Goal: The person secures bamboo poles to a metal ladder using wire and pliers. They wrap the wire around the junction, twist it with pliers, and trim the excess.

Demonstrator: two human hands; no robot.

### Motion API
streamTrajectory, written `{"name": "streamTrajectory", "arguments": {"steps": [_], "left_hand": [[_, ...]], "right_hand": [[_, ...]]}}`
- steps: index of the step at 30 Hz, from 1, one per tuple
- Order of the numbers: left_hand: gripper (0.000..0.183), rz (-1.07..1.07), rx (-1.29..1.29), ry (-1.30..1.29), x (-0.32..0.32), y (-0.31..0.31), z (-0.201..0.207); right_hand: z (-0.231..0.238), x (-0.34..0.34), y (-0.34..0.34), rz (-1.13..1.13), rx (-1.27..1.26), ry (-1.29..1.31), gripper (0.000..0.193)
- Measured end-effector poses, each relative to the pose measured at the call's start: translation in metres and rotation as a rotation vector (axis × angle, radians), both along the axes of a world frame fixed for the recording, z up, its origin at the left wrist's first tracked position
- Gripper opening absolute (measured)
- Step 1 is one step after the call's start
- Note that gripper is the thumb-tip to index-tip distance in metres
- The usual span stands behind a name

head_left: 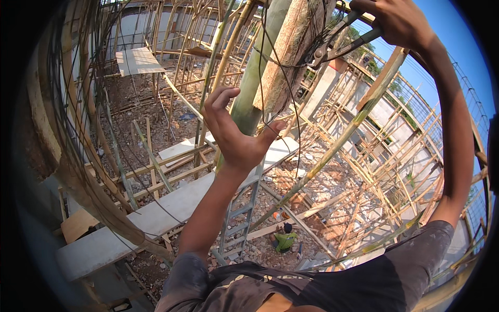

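Note:
My right hand (400, 23), raised at the upper right, is wrapped round the handles of metal pincers (321, 53). The pincers' jaws are at dark binding wire (291, 65) that loops round a rough wooden post (283, 78) and a green bamboo pole (245, 106). Whether the jaws grip the wire, I cannot make out. My left hand (236, 138) is open beside the bamboo pole, just below the post's lower end. Its thumb and fingers are apart, and loose wire ends hang close to the thumb.
Far below, a person in a green shirt (284, 240) is on rubble-strewn ground. A metal ladder (240, 216) rises near my left forearm. Along the left runs a pale concrete beam (140, 223). Bamboo scaffolding (338, 143) crosses the right side, and dark wires (78, 104) hang at the left.

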State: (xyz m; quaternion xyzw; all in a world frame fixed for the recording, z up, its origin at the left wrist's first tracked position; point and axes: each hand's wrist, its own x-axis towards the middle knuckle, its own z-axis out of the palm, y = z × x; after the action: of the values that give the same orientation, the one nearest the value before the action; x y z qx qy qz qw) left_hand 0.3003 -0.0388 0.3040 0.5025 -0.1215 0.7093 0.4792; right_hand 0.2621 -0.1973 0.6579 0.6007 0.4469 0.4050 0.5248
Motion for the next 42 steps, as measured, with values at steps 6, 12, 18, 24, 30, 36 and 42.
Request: {"name": "streamTrajectory", "arguments": {"steps": [6, 12, 18, 24, 30, 36, 42], "left_hand": [[0.126, -0.453, 0.066, 0.344, 0.03, -0.012, 0.002], [0.125, -0.39, 0.169, 0.474, 0.034, -0.001, 0.007], [0.12, -0.481, 0.1, 0.511, 0.034, 0.001, 0.008], [0.116, -0.42, 0.118, 0.5, 0.041, -0.001, 0.004], [0.112, -0.449, 0.081, 0.52, 0.033, -0.004, 0.008], [0.109, -0.435, 0.058, 0.471, 0.038, -0.007, 0.006], [0.109, -0.457, 0.037, 0.471, 0.035, -0.008, 0.004]], "right_hand": [[0.007, 0.005, -0.001, -0.06, -0.006, 0.078, 0.025], [0.013, 0.027, -0.005, -0.204, 0.189, 0.233, 0.012], [0.003, 0.016, 0.007, -0.242, 0.214, 0.145, 0.01], [-0.002, 0.014, -0.017, -0.177, 0.231, 0.082, 0.017], [-0.013, 0.02, -0.029, -0.207, 0.381, 0.2, 0.025], [-0.008, 0.049, -0.043, -0.061, 0.331, 0.307, 0.028], [0.004, 0.08, -0.045, -0.02, 0.271, 0.439, 0.027]]}}
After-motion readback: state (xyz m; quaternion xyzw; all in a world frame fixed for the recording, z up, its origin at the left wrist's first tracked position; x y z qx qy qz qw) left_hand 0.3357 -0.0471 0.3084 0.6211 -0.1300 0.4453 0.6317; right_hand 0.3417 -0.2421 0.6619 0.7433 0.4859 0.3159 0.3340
